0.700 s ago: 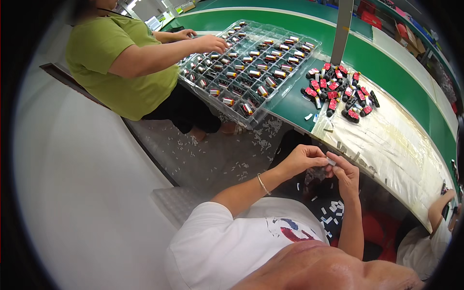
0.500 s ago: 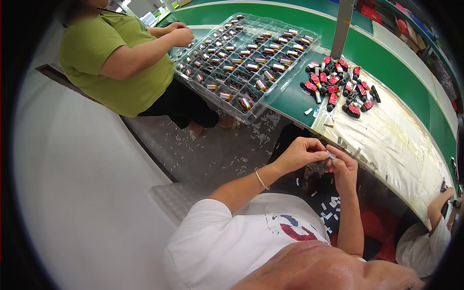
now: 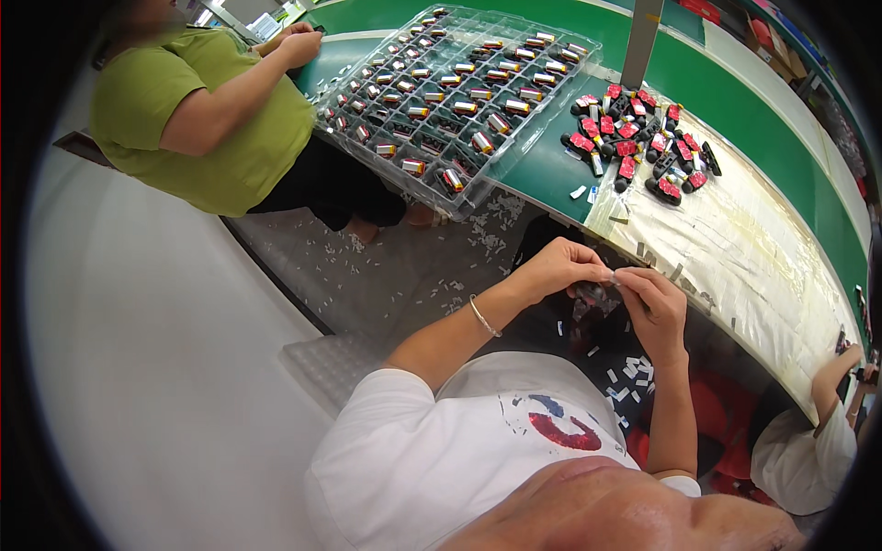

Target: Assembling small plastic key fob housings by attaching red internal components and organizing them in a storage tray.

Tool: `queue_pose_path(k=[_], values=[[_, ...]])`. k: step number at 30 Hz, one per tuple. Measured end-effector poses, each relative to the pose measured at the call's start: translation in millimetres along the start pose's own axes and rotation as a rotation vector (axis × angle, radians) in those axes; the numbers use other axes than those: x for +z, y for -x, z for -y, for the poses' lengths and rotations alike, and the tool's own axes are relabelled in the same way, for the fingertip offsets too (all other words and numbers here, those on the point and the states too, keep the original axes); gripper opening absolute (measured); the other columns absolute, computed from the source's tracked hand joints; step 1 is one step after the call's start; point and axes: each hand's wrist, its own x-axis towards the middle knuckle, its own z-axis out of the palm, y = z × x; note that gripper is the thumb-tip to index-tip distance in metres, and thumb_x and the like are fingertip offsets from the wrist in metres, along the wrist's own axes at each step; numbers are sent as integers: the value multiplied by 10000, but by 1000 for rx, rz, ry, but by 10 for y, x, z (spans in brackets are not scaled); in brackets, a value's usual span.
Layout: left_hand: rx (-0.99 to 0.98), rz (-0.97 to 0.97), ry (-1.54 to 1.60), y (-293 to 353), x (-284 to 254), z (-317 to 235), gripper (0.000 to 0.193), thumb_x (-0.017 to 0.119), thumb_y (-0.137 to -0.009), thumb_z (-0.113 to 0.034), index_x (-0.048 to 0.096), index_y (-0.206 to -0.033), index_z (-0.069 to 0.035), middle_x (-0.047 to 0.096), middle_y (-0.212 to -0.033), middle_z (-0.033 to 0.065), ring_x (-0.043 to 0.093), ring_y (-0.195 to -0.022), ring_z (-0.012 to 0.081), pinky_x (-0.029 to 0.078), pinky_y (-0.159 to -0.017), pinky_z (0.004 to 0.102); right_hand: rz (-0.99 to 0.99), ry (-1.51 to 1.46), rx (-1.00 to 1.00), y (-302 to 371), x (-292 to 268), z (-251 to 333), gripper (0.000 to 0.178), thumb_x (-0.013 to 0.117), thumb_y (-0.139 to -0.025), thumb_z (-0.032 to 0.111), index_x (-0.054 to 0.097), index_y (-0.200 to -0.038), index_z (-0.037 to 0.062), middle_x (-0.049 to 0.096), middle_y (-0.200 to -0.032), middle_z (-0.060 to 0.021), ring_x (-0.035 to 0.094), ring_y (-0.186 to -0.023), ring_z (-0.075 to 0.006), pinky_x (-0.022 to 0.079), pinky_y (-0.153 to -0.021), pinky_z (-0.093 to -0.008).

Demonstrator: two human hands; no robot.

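Over the near edge of the bench, my left hand (image 3: pixel 568 264) and my right hand (image 3: pixel 658 308) meet at the fingertips. Pinched between thumbs and forefingers is a small whitish piece (image 3: pixel 613 275), mostly covered by the fingers; its exact kind is too small to make out. Beyond my hands, a pile of black parts with red pads and silver-and-yellow cells (image 3: pixel 634 138) lies on the bench. Two small white slips (image 3: pixel 578 192) rest by the pile's near left side.
A clear compartment tray (image 3: pixel 478 193) with many silver cells stands at the left of the bench. A grey post (image 3: pixel 640 46) rises behind the pile. At far left stands a co-worker in green (image 3: pixel 202 119); another person's arm (image 3: pixel 831 376) shows at right. White scraps (image 3: pixel 629 381) litter the floor.
My hands have shifted slightly left, and the right fingers have drawn level with the left fingertips; less of the whitish piece shows. The co-worker's hands have moved left, away from the tray.
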Motion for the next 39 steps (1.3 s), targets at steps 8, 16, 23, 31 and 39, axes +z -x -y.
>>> queue_pose_path(k=[8, 16, 23, 31, 39], values=[[75, 145, -111, 124, 208, 13, 172, 696, -871, -214, 730, -895, -47, 708, -811, -6, 598, -699, 30, 463, -575, 190, -120, -596, 515, 133, -52, -214, 120, 625, -905, 83, 654, -855, -22, 644, -846, -64, 586, -778, -131, 454, -722, -254], [107, -52, 351, 122, 242, -162, 200, 593, -943, -208, 661, -1029, -41, 703, -857, 98, 684, -692, 156, 433, -504, 189, -167, -806, 436, 95, 81, -29, 241, 661, -889, 59, 664, -1122, -2, 608, -1107, -70, 609, -936, -124, 499, -812, -239], [31, 74, 357, 93, 348, -153, 236, 620, -940, -245, 678, -1050, -44, 708, -870, 65, 668, -653, 111, 415, -489, 158, -190, -960, 431, 94, 51, 11, 237, 669, -895, 75, 664, -1122, 5, 646, -1101, -86, 624, -913, -112, 536, -758, -234], [285, -84, 165, 175, 409, -203, 356, 719, -836, -5, 611, -1175, 16, 663, -1053, 57, 623, -940, 83, 526, -820, 208, -248, -666, 313, 13, -33, 25, 237, 678, -878, 61, 685, -1111, 15, 674, -990, -72, 630, -905, -130, 504, -802, -244], [343, -227, 41, 162, 398, -164, 363, 706, -831, 35, 599, -1178, 38, 647, -1070, 56, 603, -938, 67, 510, -825, 201, -142, 12, 97, -78, -24, 57, 245, 713, -816, 69, 723, -1058, 106, 635, -886, -54, 626, -794, -192, 499, -656, -290]])
